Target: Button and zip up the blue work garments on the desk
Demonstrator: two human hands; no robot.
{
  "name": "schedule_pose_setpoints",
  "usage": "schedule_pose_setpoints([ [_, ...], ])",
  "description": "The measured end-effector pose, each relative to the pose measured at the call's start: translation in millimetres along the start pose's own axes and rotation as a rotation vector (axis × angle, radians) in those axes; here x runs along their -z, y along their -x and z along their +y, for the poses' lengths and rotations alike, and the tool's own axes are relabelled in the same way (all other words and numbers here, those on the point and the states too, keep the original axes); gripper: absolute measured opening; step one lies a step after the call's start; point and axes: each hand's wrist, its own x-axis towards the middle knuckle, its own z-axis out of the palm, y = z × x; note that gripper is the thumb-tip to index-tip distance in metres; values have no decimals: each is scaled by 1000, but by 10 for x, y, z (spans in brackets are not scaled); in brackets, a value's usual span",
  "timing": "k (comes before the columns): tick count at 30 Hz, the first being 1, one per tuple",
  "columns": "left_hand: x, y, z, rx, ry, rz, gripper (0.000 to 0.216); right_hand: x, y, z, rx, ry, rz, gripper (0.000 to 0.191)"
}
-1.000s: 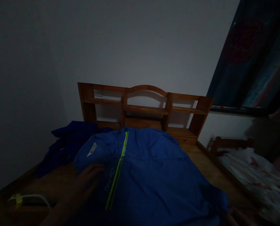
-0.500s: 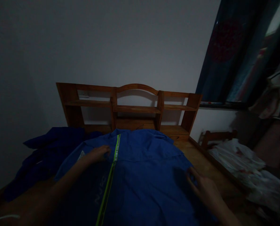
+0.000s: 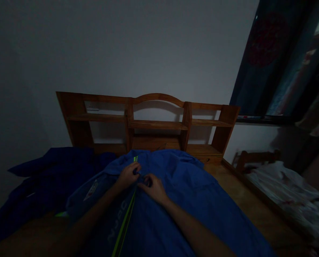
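Observation:
A blue jacket (image 3: 180, 200) lies spread over the bed, with a yellow-green edged strip (image 3: 125, 226) running down its front and pale lettering beside it. My left hand (image 3: 128, 175) is closed in a pinch on the jacket at the upper part of that strip. Just to its right, almost touching, my right hand (image 3: 154, 187) pinches the jacket at the same spot. A bit of fabric is drawn up between the two sets of fingertips; the dim light hides whether a zip pull is there.
A darker blue garment (image 3: 60, 175) is heaped at the left. Behind the jacket stands a wooden headboard with shelves (image 3: 156, 125) against the wall. Bare wooden bed boards (image 3: 234, 185) show at the right. Beyond the bed's edge are white plastic bags (image 3: 285, 185) and a dark curtained window (image 3: 272, 64).
My hands were apart, the right out by the jacket's right side. Both have come together at the strip and taken hold of the jacket there. The view has shifted slightly.

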Motion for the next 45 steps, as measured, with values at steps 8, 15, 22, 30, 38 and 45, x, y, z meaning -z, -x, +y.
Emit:
schedule_pose_setpoints([
  [8,206,251,-241,76,294,-86,41,-7,37,48,170,97,-95,13],
  [15,353,204,-143,-104,360,-333,22,-21,73,-3,99,148,41,12],
  [22,244,257,65,-23,265,-167,17,81,80,-68,45,100,131,16],
  [30,115,328,112,101,287,-208,22,257,77,-98,143,126,-14,16],
  [38,-4,367,11,150,371,-239,28,110,57,3,73,71,-41,24],
  [45,46,348,-104,132,456,-329,27,22,34,149,-100,-18,12,31],
])
